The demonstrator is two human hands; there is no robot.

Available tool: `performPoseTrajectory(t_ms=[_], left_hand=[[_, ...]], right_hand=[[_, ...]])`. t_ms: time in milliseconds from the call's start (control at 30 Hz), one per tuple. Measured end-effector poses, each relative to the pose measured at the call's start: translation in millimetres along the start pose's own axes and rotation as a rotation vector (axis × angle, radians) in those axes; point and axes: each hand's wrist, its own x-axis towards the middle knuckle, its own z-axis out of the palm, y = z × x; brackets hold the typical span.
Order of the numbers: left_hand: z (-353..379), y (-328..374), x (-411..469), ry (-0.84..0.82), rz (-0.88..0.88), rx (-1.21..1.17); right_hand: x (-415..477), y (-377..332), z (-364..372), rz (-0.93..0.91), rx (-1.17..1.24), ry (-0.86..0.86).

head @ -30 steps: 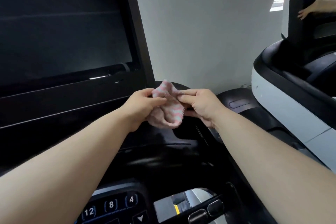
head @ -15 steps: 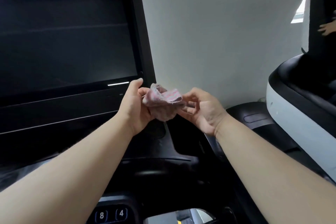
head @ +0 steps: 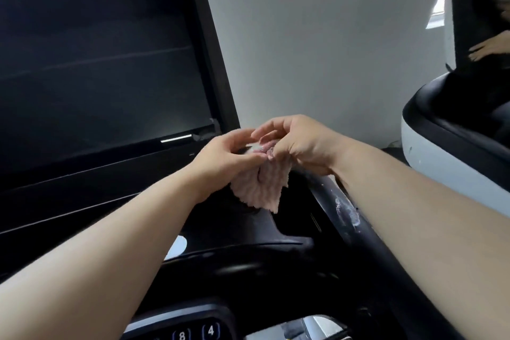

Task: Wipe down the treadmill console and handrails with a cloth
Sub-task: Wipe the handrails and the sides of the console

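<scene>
A small pink cloth [head: 262, 188] hangs between both of my hands, above the right end of the treadmill console [head: 248, 262]. My left hand [head: 226, 157] pinches the cloth's top edge from the left. My right hand [head: 298, 141] grips the same edge from the right, fingers curled over it. The big dark screen [head: 96, 63] fills the left half of the view. The right handrail [head: 347, 218] runs down under my right forearm and bears white smears.
Number keys 8 and 4 [head: 196, 332] show at the bottom of the console. A neighbouring black and white treadmill [head: 441, 146] stands at the right, with another person's hand [head: 488, 48] on it. A pale wall [head: 317, 36] lies behind.
The view has tilted upward and my hands have come closer together. The cloth, bunched before, now hangs down unfolded from both hands.
</scene>
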Motion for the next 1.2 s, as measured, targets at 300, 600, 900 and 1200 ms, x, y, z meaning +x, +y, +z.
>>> performPoseTrajectory(t_ms=[300, 600, 900, 1200], left_hand=[[-31.4, 9.3, -3.1, 0.148, 0.091, 0.347], [-31.4, 4.9, -7.2, 0.026, 0.119, 0.416], [-23.2, -39.5, 6.8, 0.265, 0.165, 0.725], [-1.4, -74.3, 29.0, 0.334, 0.359, 1.095]], right_hand=[[-11.4, -2.1, 22.9, 0.048, -0.075, 0.079], [-25.7, 16.8, 30.7, 0.173, 0.116, 0.067], [12.4, 49.7, -21.3, 0.279, -0.177, 0.451], [94.6, 115.8, -25.3, 0.153, -0.977, 0.109]])
